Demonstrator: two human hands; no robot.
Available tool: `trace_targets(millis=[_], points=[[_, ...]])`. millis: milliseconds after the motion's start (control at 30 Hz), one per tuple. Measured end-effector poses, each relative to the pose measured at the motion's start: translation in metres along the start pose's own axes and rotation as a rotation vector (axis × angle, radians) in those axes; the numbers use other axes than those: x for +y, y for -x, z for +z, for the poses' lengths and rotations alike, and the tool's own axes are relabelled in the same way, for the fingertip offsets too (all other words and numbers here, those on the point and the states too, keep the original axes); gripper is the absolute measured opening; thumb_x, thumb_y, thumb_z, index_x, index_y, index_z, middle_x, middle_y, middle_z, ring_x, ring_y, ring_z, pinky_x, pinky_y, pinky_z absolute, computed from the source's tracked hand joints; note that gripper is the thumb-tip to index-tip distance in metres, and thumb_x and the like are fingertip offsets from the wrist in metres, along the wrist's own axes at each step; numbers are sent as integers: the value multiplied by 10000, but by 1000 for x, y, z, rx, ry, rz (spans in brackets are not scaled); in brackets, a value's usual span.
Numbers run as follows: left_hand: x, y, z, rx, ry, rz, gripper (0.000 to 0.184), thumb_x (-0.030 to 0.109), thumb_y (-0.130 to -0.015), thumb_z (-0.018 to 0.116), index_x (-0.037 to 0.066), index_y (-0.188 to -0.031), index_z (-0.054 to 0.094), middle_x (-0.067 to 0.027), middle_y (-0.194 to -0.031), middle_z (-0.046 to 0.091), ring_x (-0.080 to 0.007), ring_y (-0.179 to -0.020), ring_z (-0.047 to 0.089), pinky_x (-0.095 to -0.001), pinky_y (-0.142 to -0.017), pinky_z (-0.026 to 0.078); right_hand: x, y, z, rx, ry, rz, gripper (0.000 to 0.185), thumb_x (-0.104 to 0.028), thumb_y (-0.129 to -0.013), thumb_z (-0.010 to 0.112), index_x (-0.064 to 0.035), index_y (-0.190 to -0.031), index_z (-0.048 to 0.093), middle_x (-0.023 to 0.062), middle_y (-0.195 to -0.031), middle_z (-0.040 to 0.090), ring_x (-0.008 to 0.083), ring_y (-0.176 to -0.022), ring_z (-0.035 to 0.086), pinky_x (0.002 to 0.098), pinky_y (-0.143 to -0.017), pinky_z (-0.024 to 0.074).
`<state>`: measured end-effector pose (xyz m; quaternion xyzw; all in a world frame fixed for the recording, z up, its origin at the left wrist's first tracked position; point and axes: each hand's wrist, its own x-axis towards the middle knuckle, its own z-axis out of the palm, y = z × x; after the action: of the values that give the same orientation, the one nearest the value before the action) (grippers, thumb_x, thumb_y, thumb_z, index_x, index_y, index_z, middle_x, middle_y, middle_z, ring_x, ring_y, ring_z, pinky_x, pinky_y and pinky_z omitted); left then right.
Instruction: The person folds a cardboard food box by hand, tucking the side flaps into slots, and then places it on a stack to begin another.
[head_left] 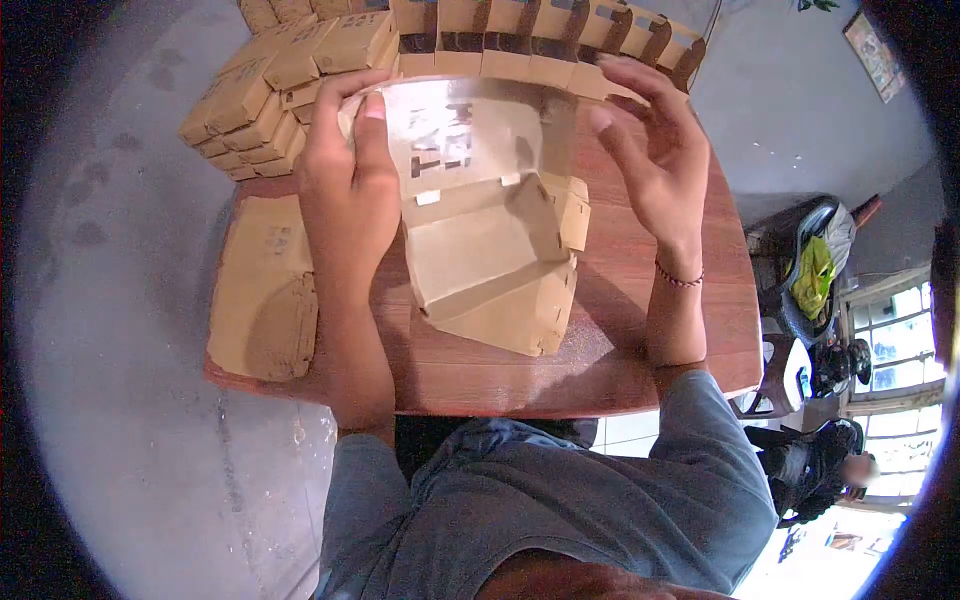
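Observation:
A partly folded brown cardboard box (480,250) is held over the table, its lid raised and its tray facing me. Dark printed lettering shows on the shiny lid panel. My left hand (350,170) grips the lid's left edge, thumb on the near face and fingers mostly hidden behind. To the right of the lid, my right hand (655,150) is raised with thumb and fingers apart and nothing between them. A side flap (574,215) sticks out at the box's right. Flat cardboard blanks (262,290) lie on the table to the left.
Closed boxes (270,90) are stacked at the back left. A row of upright boxes (540,40) lines the far side of the wooden table (690,330). Farther right are a chair (800,260) holding bags and a person (820,465) near the windows.

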<state>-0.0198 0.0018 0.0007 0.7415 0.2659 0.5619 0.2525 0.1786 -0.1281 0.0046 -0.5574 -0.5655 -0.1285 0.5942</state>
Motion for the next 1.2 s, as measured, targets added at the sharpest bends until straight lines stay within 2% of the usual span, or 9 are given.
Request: trace_targets(millis=[133, 200, 233, 400, 700, 867, 1000, 1067, 1200], points=[[-5, 2, 10, 49, -140, 95, 185, 76, -947, 494, 79, -1111, 580, -188, -839, 673, -347, -773, 667, -401, -705, 517, -17, 8, -9, -33, -68, 186, 213, -172, -889, 697, 16, -987, 678, 70, -893, 695, 125, -807, 652, 260, -709, 507], [2, 9, 17, 23, -190, 181, 282, 18, -897, 505, 104, -1163, 546, -168, -771, 670, -378, -675, 665, -450, -584, 509, -25, 8, -12, -409, -531, 502, 308, -279, -932, 644, 17, -864, 691, 54, -752, 675, 114, -670, 626, 250, -600, 466], [4, 12, 20, -1, -252, 221, 387, -16, -849, 525, 118, -1212, 518, -172, -765, 670, -360, -652, 674, -457, -543, 513, -25, 9, -7, -479, -538, 546, 417, -373, -957, 586, 14, -851, 696, 69, -758, 684, 118, -666, 631, 243, -581, 458], [20, 28, 32, -113, -278, 268, 449, 3, -824, 558, 126, -1252, 502, -167, -863, 688, -330, -726, 692, -439, -584, 545, -22, 12, 8, -564, -649, 647, 447, -406, -961, 572, 2, -840, 709, 90, -811, 708, 131, -662, 634, 242, -615, 479], [21, 28, 33, -273, -255, 359, 426, 56, -843, 588, 109, -1257, 502, -160, -922, 695, -334, -805, 692, -431, -639, 543, -20, 14, 6, -343, -955, 776, 182, -145, -903, 589, 27, -919, 648, 125, -829, 674, 169, -661, 613, 282, -654, 498], [13, 25, 32, -280, 198, 184, 274, 157, -921, 593, 53, -1168, 538, -181, -882, 697, -322, -801, 701, -400, -655, 543, -15, 13, 9, -238, -1208, 665, 108, -60, -876, 525, 19, -835, 587, 127, -776, 637, 201, -682, 616, 296, -657, 491], [16, 17, 17, -336, 223, 207, 206, 164, -938, 591, 12, -1075, 570, -151, -832, 696, -239, -764, 706, -345, -665, 546, -15, 15, 8, -252, -1085, 591, 100, -69, -874, 537, 11, -830, 579, 113, -773, 636, 190, -677, 622, 293, -667, 492], [21, 17, 12, -395, 415, -54, 171, 144, -947, 585, -15, -1008, 589, -107, -827, 682, -151, -779, 676, -284, -709, 535, -19, 17, 10, -207, -906, 637, 95, -70, -873, 565, 11, -827, 580, 103, -783, 643, 174, -690, 638, 284, -688, 500], [24, 19, 6, -420, 570, -174, 161, 109, -947, 579, -27, -1033, 581, -95, -892, 660, -106, -840, 644, -245, -744, 518, -20, 22, 17, -220, -760, 580, 87, -65, -860, 614, 12, -820, 603, 86, -778, 651, 148, -710, 648, 270, -698, 504]])
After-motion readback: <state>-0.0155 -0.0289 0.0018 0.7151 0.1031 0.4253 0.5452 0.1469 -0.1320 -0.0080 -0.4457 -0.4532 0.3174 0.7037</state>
